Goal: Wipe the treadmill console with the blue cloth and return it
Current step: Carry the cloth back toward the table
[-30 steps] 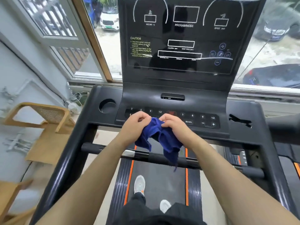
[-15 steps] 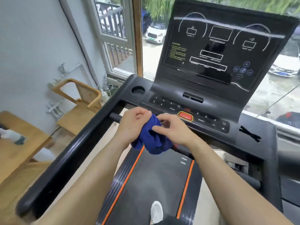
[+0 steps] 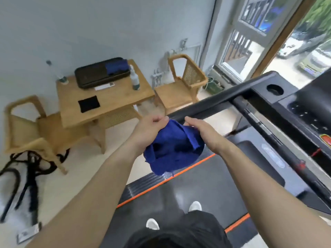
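Observation:
I hold the crumpled blue cloth [image 3: 172, 149] between both hands, above the left edge of the treadmill belt. My left hand [image 3: 150, 129] grips its upper left part and my right hand [image 3: 200, 131] grips its upper right edge. The cloth hangs down in loose folds. The treadmill console [image 3: 304, 108] is at the far right, only its button panel and a cup hole [image 3: 275, 89] showing. The black side handrail [image 3: 215, 102] runs just behind my hands.
A wooden table [image 3: 105, 102] stands to the left with a black tray [image 3: 100, 73] holding another blue cloth, a spray bottle [image 3: 134, 78] and a black cloth [image 3: 89, 104]. Wooden chairs [image 3: 180, 86] flank it. Black exercise gear [image 3: 26, 176] lies on the floor.
My view has swung left from the console toward the table. Both hands stayed on the blue cloth and carried it away from the buttons, over the belt's left edge.

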Tool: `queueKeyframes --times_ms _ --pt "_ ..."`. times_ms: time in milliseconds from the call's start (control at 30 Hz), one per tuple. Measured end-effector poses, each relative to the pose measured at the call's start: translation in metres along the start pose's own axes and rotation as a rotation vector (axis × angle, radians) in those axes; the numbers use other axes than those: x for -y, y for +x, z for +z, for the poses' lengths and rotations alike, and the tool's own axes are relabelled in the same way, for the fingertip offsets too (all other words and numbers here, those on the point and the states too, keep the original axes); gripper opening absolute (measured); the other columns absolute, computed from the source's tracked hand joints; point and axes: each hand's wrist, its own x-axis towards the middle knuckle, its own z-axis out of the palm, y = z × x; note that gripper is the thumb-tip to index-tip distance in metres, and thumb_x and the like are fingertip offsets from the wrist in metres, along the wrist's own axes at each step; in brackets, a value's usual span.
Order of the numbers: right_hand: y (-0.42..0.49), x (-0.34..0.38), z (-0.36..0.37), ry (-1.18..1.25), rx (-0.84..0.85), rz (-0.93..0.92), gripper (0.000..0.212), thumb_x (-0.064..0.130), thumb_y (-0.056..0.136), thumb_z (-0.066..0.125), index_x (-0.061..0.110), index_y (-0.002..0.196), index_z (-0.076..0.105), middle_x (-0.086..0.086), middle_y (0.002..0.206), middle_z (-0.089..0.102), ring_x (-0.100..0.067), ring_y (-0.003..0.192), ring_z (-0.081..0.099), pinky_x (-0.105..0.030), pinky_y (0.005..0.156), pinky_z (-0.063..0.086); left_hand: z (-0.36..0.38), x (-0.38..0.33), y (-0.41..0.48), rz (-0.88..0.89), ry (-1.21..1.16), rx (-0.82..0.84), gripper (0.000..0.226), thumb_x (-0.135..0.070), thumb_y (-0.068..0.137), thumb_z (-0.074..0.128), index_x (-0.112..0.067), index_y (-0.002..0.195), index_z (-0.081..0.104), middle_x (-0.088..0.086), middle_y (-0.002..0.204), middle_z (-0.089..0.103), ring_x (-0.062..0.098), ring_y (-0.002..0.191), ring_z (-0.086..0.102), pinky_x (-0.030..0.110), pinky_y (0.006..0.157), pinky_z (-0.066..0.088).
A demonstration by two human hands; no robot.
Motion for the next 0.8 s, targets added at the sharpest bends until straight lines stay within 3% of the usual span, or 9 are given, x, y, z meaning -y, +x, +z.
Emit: queueKeyframes --times_ms 67,133,267,400,500,633,700,800 --pt "0.018 0.008 0.047 -0.203 0.184 -0.014 0.036 0.037 0.090 0.070 0.020 0.066 0.051 0.015 0.057 0.053 -0.004 0.053 0.048 -0.017 0.052 0.036 -0.043 0.019 -0.023 -0.048 -0.088 -0.097 0.034 -0.031 0.098 0.060 0.001 0.091 0.068 0.007 0.080 0.067 0.018 0.074 0.059 0.037 0.073 0.047" --pt "0.037 0.012 0.093 -0.429 0.259 -0.091 0.036 0.032 0.076 0.084 0.019 0.067 0.052 0.012 0.059 0.052 -0.005 0.054 0.047 -0.022 0.054 0.035 -0.080 0.036 -0.046 -0.082 -0.137 -0.167 0.029 -0.026 0.100 0.057 -0.001 0.089 0.069 0.005 0.079 0.069 0.016 0.072 0.061 0.035 0.071 0.049" --pt "0.067 0.023 0.180 -0.563 0.453 -0.296 0.025 0.000 0.071 0.068 0.019 0.071 0.053 0.005 0.065 0.054 -0.010 0.059 0.048 -0.027 0.058 0.040 -0.142 0.068 -0.093 -0.122 -0.175 -0.357 0.024 -0.017 0.100 0.059 -0.016 0.079 0.071 -0.006 0.073 0.069 0.005 0.070 0.062 0.024 0.072 0.049" --pt "0.084 0.033 0.262 -0.668 0.605 -0.440 0.024 0.003 0.063 0.060 0.013 0.084 0.059 -0.009 0.083 0.064 -0.023 0.071 0.058 -0.037 0.062 0.047 -0.188 0.096 -0.144 -0.188 -0.197 -0.617 0.024 -0.018 0.099 0.060 -0.021 0.076 0.068 -0.008 0.071 0.067 0.003 0.069 0.060 0.016 0.064 0.048" --pt "0.089 0.035 0.322 -0.662 0.716 -0.519 0.019 0.012 0.060 0.054 0.017 0.079 0.053 -0.006 0.074 0.059 -0.026 0.068 0.054 -0.038 0.060 0.043 -0.215 0.114 -0.184 -0.239 -0.219 -0.795 0.022 -0.020 0.099 0.060 -0.018 0.079 0.067 -0.007 0.073 0.065 0.006 0.071 0.059 0.017 0.067 0.046" --pt "0.083 0.035 0.395 -0.587 0.877 -0.461 0.030 0.002 0.071 0.052 0.030 0.080 0.049 -0.001 0.063 0.060 -0.027 0.060 0.056 -0.036 0.056 0.046 -0.247 0.142 -0.241 -0.333 -0.235 -1.018 0.022 -0.025 0.099 0.060 -0.018 0.080 0.068 -0.011 0.072 0.066 0.002 0.067 0.059 0.016 0.065 0.046" --pt "0.078 0.031 0.432 -0.575 0.943 -0.448 0.025 0.001 0.072 0.048 0.024 0.078 0.052 0.004 0.056 0.056 -0.020 0.054 0.052 -0.031 0.053 0.042 -0.262 0.159 -0.272 -0.369 -0.252 -1.104 0.028 -0.027 0.099 0.061 -0.022 0.072 0.066 -0.015 0.065 0.064 0.000 0.060 0.058 0.014 0.060 0.045" --pt "0.066 0.028 0.491 -0.591 1.043 -0.452 0.015 0.003 0.073 0.043 0.013 0.071 0.054 0.013 0.054 0.050 -0.007 0.055 0.045 -0.027 0.056 0.036 -0.282 0.181 -0.315 -0.423 -0.246 -1.152 0.029 -0.031 0.097 0.061 -0.016 0.074 0.069 -0.010 0.068 0.064 0.005 0.065 0.057 0.020 0.065 0.046"
